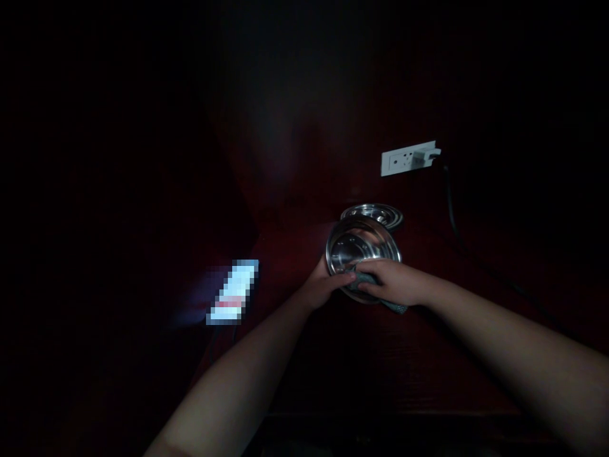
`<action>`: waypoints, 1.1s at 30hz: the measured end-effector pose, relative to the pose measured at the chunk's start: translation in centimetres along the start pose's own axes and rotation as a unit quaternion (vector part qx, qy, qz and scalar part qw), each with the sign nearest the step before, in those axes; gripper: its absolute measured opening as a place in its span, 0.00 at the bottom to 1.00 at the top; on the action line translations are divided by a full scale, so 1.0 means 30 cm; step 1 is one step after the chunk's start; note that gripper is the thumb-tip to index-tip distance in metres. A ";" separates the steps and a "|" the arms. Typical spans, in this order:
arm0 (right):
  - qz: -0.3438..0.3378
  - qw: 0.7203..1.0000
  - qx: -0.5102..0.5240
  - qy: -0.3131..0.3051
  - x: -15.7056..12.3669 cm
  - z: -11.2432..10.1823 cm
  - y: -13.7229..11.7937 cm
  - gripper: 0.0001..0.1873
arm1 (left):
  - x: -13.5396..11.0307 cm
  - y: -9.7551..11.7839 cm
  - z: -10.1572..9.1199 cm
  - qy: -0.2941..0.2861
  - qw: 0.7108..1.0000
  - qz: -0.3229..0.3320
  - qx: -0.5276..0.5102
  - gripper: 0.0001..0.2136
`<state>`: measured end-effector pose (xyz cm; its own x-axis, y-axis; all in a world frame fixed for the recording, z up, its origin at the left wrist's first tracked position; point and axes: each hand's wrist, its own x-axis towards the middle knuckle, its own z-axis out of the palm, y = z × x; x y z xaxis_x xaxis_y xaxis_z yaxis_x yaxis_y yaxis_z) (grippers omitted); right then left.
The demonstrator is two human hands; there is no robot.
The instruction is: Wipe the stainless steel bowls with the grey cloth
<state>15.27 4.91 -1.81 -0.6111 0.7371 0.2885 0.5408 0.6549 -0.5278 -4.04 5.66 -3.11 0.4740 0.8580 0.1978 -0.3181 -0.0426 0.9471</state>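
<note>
A shiny steel bowl [352,244] is tilted with its inside facing me. My left hand [323,284] grips the bowl at its lower left, the thumb lying over the rim and the other fingers hidden behind it. Bunched in my right hand [387,280] is a dark grey-green cloth [365,279], pressed against the bowl's inside near the lower rim. A corner of the cloth hangs out below that hand. Right behind the bowl lies a round steel lid or plate [375,213], partly covered by it.
A phone with a lit, blurred-out screen [233,292] lies to the left on the dark red table [295,247]. On the wall behind, a white socket panel [397,160] holds a plug, and a dark cable [450,200] runs down to the right. The surroundings are very dark.
</note>
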 end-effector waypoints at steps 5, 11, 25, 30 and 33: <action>0.014 1.000 0.004 0.003 -0.002 0.000 -0.004 0.12 | 0.007 -0.012 -0.006 0.020 1.000 0.006 -0.011 0.38; 0.000 1.000 0.002 -0.007 0.000 -0.008 -0.003 0.09 | 0.002 -0.013 -0.008 -0.002 1.000 0.010 -0.003 0.40; -0.011 0.999 -0.014 -0.032 0.002 -0.007 -0.002 0.06 | -0.001 0.003 0.002 -0.088 0.996 0.006 0.024 0.41; -0.024 0.999 0.007 -0.042 0.000 -0.004 0.001 0.09 | -0.001 0.001 -0.003 -0.084 0.996 0.009 0.038 0.38; -0.022 0.999 0.000 -0.038 0.002 -0.002 -0.002 0.09 | -0.002 0.001 -0.001 -0.079 0.996 0.016 0.041 0.37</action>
<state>15.25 4.93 -1.72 -0.6759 0.6933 0.2499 0.5129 0.6861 -0.5159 -4.11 5.63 -3.09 0.5903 0.7641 0.2601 -0.2701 -0.1167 0.9557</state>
